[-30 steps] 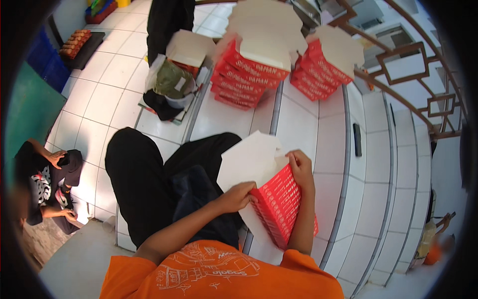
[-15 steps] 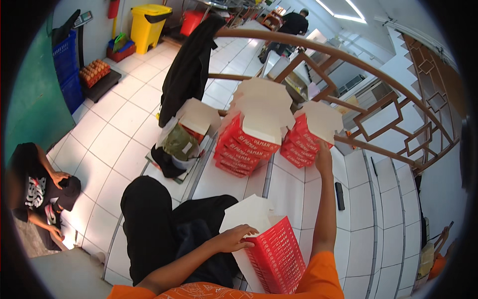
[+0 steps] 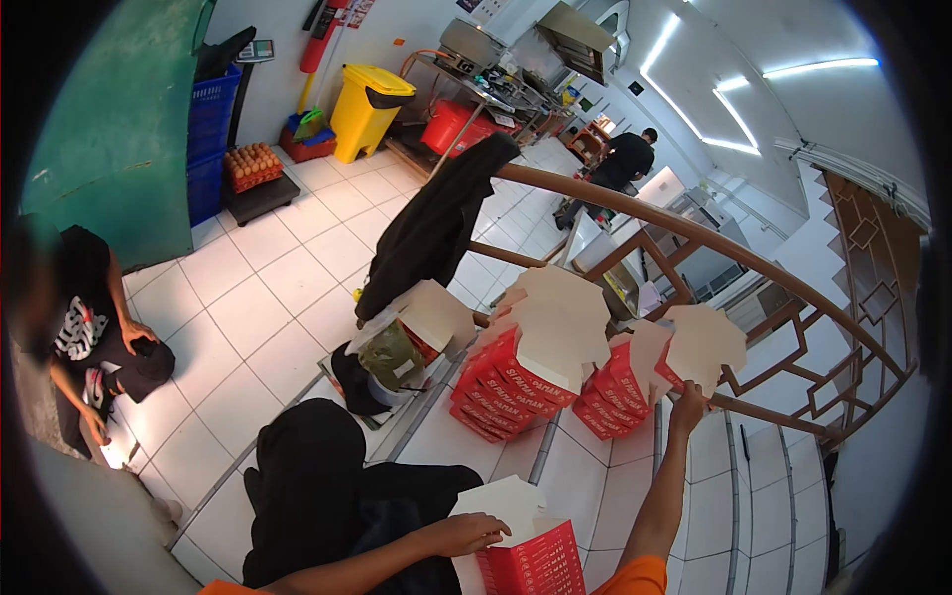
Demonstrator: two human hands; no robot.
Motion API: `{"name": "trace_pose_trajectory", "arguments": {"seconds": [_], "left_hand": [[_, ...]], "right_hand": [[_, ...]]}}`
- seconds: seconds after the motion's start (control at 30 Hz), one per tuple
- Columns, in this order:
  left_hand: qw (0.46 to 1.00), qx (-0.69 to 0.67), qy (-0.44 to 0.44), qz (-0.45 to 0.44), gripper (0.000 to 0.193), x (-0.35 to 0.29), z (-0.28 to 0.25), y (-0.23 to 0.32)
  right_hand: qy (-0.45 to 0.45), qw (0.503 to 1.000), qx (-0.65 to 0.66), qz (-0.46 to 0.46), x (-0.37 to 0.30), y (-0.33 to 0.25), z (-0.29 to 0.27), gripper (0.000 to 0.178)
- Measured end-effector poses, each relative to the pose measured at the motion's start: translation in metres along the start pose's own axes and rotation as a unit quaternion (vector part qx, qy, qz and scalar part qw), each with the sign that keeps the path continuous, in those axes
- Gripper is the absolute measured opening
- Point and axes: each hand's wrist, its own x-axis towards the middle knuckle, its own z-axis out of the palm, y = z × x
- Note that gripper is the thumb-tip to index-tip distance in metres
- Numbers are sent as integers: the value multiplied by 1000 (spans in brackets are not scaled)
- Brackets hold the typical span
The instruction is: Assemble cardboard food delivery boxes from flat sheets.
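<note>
I note left hand [image 3: 466,534] grasping near red cardboard box [image 3: 531,563]; right hand [image 3: 687,405] gripping far red-white carton [image 3: 694,349] at stack.

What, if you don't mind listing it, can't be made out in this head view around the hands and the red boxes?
- Red box under the left hand: its lower part is cut off by the bottom edge.
- Right hand: its fingertips sit behind the white flap, so the grip is unclear.
- Stacked red boxes: their insides are covered by open white lids.
- Right elbow: hidden by the orange sleeve.
</note>
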Motion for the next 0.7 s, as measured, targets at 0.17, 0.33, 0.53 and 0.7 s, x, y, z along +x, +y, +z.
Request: {"name": "trace_pose_trajectory", "arguments": {"seconds": [0.17, 0.33, 0.53, 0.7], "left_hand": [[995, -16, 74, 58, 25, 4, -6, 13], [980, -56, 126, 145, 29, -3, -30, 50], [923, 193, 300, 144, 40, -15, -71, 86], [964, 245, 101, 26, 26, -26, -62, 64]], "right_hand": [[56, 974, 215, -42, -10, -18, -82, 17], [-196, 943, 245, -108, -79, -94, -182, 17], [-367, 850, 301, -228, -167, -146, -230, 14], [-386, 831, 355, -185, -229, -156, -231, 13]]}}
